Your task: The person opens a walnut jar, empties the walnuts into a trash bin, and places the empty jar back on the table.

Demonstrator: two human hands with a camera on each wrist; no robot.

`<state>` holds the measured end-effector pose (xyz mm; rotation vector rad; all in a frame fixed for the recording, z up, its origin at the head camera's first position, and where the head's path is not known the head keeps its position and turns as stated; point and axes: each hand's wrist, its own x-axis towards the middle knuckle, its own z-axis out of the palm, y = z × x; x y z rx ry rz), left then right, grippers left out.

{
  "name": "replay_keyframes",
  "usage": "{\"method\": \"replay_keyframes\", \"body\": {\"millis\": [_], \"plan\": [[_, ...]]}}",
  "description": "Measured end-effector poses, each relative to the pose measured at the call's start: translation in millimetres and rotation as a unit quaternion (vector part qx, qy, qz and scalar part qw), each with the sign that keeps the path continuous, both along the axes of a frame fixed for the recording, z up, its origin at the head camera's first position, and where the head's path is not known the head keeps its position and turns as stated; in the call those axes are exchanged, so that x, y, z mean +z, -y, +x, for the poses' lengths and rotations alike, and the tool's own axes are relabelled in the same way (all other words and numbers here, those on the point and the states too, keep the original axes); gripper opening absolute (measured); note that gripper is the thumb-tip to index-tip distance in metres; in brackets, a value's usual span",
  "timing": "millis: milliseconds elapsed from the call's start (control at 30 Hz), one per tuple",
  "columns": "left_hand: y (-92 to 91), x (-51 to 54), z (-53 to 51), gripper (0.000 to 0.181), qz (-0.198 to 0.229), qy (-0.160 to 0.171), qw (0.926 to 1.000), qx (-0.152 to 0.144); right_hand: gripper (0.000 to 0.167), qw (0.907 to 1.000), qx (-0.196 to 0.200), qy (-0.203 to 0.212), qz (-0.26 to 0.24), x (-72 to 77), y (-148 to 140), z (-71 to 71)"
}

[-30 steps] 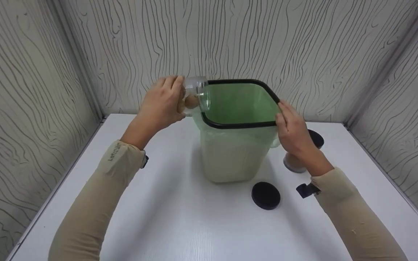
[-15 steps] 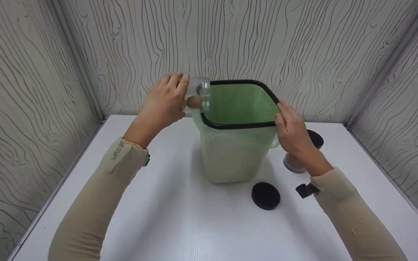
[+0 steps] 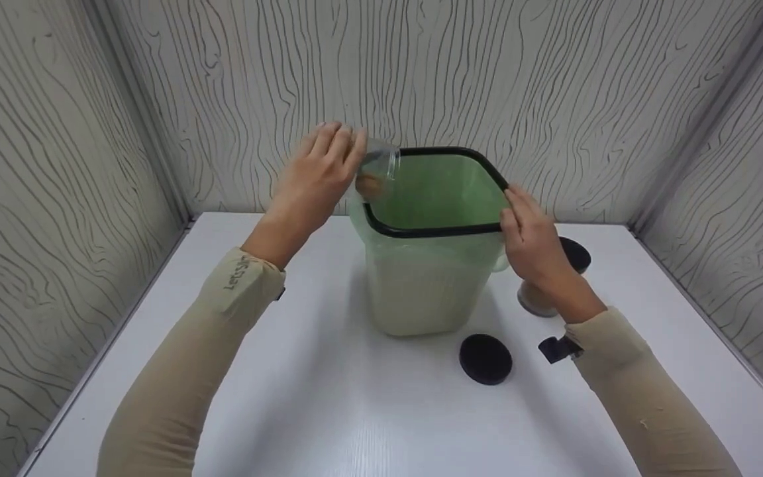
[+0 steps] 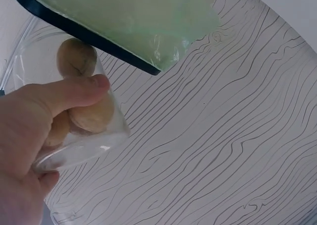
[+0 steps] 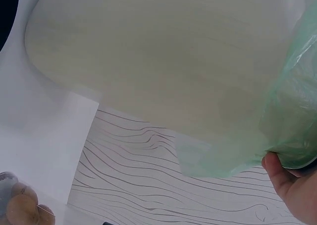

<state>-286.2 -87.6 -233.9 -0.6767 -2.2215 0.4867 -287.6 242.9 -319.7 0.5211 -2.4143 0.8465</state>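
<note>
A clear jar [image 3: 381,162] lies tipped in my left hand [image 3: 318,175], its mouth over the left rim of a bin [image 3: 428,285] with a green liner [image 3: 448,185] and black rim. In the left wrist view my left hand [image 4: 29,116] grips the jar [image 4: 111,131], which holds several round brown things [image 4: 91,117]. On the bin's right side my right hand [image 3: 534,238] holds the rim. The right wrist view has my right thumb [image 5: 280,175] pressed on the green liner [image 5: 297,121]; the other fingers are mostly hidden.
A round black lid [image 3: 485,358] lies on the white table [image 3: 368,411] in front of the bin. Behind my right wrist stands another jar [image 3: 535,301] with a black lid [image 3: 575,254]; brown things show in it. Patterned walls [image 3: 255,86] enclose the table's back and sides.
My left hand has moved right and slightly up with the jar, bringing its mouth farther over the bin's rim. The brown things inside have shifted. My right hand has barely moved.
</note>
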Motion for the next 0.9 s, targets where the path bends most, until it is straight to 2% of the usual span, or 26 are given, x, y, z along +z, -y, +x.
{"method": "replay_keyframes", "body": {"millis": [167,300,400,800,900], "plan": [[-3.5,0.3,-0.9,0.068,-0.055,-0.042,0.9975,0.013,0.053,1.0,0.0,0.002,0.002,-0.7,0.5,0.2],[-5.9,1.1,-2.6,0.067,-0.098,-0.08,0.9914,0.034,0.052,1.0,0.003,0.0,0.0,-0.3,0.4,0.2],[-6.3,1.4,-4.0,0.069,-0.114,-0.095,0.9881,0.043,0.052,1.0,0.003,-0.002,-0.002,0.5,0.3,0.2],[-7.0,1.4,-4.9,0.079,-0.098,-0.074,0.9916,0.04,0.052,1.0,-0.002,0.006,-0.003,1.0,-0.5,0.0],[-7.3,2.0,-3.4,0.077,-0.057,-0.048,0.9967,0.031,0.052,1.0,-0.002,0.006,-0.003,1.2,-0.5,-0.4]]}}
